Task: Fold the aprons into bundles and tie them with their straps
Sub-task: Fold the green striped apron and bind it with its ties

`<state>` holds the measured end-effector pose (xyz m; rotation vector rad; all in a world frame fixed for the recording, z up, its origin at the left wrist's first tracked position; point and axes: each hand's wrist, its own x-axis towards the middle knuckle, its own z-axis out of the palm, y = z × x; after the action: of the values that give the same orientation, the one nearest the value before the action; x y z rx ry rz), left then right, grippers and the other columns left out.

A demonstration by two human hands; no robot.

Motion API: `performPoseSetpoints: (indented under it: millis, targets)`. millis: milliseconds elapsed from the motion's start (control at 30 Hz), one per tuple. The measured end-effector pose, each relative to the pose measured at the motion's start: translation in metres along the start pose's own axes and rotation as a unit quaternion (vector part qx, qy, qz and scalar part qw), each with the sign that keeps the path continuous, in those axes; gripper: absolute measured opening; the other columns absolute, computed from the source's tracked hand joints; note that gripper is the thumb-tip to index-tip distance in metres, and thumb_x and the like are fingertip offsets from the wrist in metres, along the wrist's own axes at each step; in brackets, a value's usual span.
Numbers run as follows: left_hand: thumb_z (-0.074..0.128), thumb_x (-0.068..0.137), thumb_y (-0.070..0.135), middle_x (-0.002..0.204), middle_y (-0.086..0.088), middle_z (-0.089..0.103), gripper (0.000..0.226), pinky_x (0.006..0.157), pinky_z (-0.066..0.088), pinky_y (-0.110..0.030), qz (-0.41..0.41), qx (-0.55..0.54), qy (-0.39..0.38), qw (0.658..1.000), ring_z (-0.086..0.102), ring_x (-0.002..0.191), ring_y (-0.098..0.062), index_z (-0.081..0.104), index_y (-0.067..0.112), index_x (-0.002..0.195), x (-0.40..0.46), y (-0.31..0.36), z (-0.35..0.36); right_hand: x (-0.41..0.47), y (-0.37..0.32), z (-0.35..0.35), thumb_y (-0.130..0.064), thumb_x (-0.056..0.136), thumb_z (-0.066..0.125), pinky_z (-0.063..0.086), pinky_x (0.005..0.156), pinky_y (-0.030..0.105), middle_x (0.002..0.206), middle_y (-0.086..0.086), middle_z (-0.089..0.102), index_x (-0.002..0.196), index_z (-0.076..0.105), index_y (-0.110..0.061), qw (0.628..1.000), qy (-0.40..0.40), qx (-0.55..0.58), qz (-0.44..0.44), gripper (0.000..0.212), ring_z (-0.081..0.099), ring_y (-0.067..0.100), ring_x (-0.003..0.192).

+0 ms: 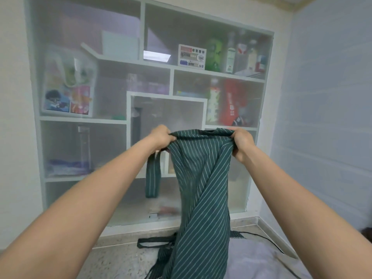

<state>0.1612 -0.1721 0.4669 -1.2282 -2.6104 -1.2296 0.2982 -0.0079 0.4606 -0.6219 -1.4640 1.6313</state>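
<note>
Nearest, at the bottom of the view, the lower end of a dark green apron with thin white stripes [201,178] trails down onto a pale lilac cloth surface [259,260] at the lower right and toward the speckled floor [120,262] beside it. A dark strap loop [153,243] lies on the floor just left of the hanging cloth, and a thin black cable [267,241] runs along the floor to the right.

Further up, two bare forearms reach forward and hold the apron in the air by its top edge, the cloth twisted and hanging straight down between them. The left hand [161,138] has its fingers curled round the bunched upper left corner of the apron. A striped green strap [152,178] hangs down in a loop just beneath that hand, apart from the main body of the cloth. The right hand [242,144] grips the upper right corner in a closed fist, thumb side up. The top edge is stretched taut between the two hands.

Beyond the apron stands a recessed white wall shelf [155,64] with many compartments, seen as if through haze. Its upper right compartments hold a green bottle [214,54], a printed card [192,56] and several other bottles. A red package [233,101] sits lower right, and a colourful bag [67,85] hangs at the left.
</note>
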Motion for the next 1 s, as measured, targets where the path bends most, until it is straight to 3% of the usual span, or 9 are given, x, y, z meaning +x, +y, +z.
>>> performPoseSetpoints:
  millis: [133,233,367,500,600,700,833,933,1000]
  targets:
    - [0.039,0.096,0.002,0.068,-0.009,0.057,0.028,0.050,0.044,-0.022,0.021,-0.237,0.057,0.970,0.052,0.057,-0.018,0.062,0.004,0.081,-0.005,0.009,-0.014,-0.011,-0.008,-0.001,0.011,0.085,0.020,0.045,0.050,0.021,0.073,0.009,0.062,0.078,0.065,-0.013,0.993,-0.075,-0.067,-0.059,0.051,0.054,0.017,0.056]
    - [0.046,0.093,0.009,0.068,-0.007,0.065,0.023,0.054,0.051,-0.023,0.006,-0.358,0.052,0.932,0.062,0.058,-0.016,0.062,0.008,0.078,-0.016,0.021,-0.024,-0.012,-0.020,-0.001,0.011,0.083,0.026,0.051,0.065,0.029,0.086,0.015,0.065,0.085,0.067,-0.008,0.992,-0.101,-0.053,-0.058,0.045,0.058,0.023,0.068]
    - [0.054,0.093,0.030,0.093,-0.005,0.063,0.014,0.084,0.048,-0.035,0.019,-0.248,0.058,0.967,0.059,0.087,-0.021,0.053,0.017,0.089,-0.020,0.016,-0.037,-0.026,-0.022,-0.002,-0.011,0.085,0.056,0.053,0.078,0.038,0.094,0.012,0.067,0.094,0.062,-0.009,0.979,-0.173,-0.111,0.017,0.011,0.064,0.026,0.078]
    - [0.059,0.092,0.023,0.102,-0.005,0.062,0.012,0.085,0.040,-0.030,0.044,-0.173,0.111,0.978,0.054,0.096,-0.021,0.055,0.018,0.081,-0.033,0.002,-0.048,-0.040,-0.010,0.003,-0.033,0.086,0.065,0.055,0.077,0.036,0.100,0.006,0.072,0.106,0.067,-0.013,0.973,-0.222,-0.062,0.026,0.028,0.068,0.023,0.088]
    - [0.058,0.092,0.018,0.108,-0.009,0.066,0.011,0.085,0.039,-0.026,0.062,-0.073,0.134,0.986,0.057,0.103,-0.024,0.065,0.010,0.095,-0.049,-0.009,-0.061,-0.052,0.000,0.015,-0.025,0.091,0.060,0.055,0.076,0.038,0.100,0.010,0.070,0.111,0.063,-0.007,0.973,-0.231,-0.008,0.029,0.027,0.067,0.024,0.083]
    - [0.060,0.090,0.024,0.100,-0.005,0.070,0.009,0.087,0.048,-0.036,0.040,0.022,0.223,0.974,0.060,0.100,-0.026,0.069,0.022,0.089,-0.067,-0.023,-0.072,-0.069,0.005,0.029,-0.008,0.093,0.054,0.057,0.068,0.037,0.084,0.010,0.067,0.104,0.059,-0.006,0.970,-0.241,0.013,0.030,0.013,0.065,0.022,0.069]
    - [0.051,0.096,0.020,0.086,-0.009,0.059,0.014,0.075,0.046,-0.035,-0.026,-0.062,0.203,0.977,0.054,0.080,-0.024,0.058,0.014,0.085,-0.101,-0.031,-0.077,-0.096,0.007,0.045,0.000,0.091,0.054,0.057,0.057,0.031,0.083,0.013,0.063,0.100,0.057,-0.009,0.970,-0.236,0.048,0.032,0.013,0.065,0.018,0.058]
    - [0.044,0.099,0.018,0.078,-0.009,0.055,0.026,0.067,0.039,-0.029,-0.072,-0.136,0.188,0.970,0.052,0.076,-0.022,0.049,0.014,0.073,-0.120,-0.033,-0.078,-0.106,0.010,0.052,0.003,0.089,0.055,0.044,0.099,0.044,0.134,0.008,0.047,0.136,0.036,-0.038,0.973,-0.228,0.024,-0.036,0.065,0.056,0.023,0.111]
    - [0.047,0.097,0.017,0.076,-0.010,0.057,0.026,0.065,0.043,-0.028,-0.100,-0.199,0.190,0.956,0.055,0.073,-0.023,0.051,0.014,0.071,-0.133,-0.034,-0.081,-0.112,0.011,0.054,0.008,0.089,0.047,0.027,0.111,0.044,0.151,0.000,0.030,0.130,0.047,-0.047,0.965,-0.251,-0.013,-0.077,0.068,0.038,0.021,0.126]
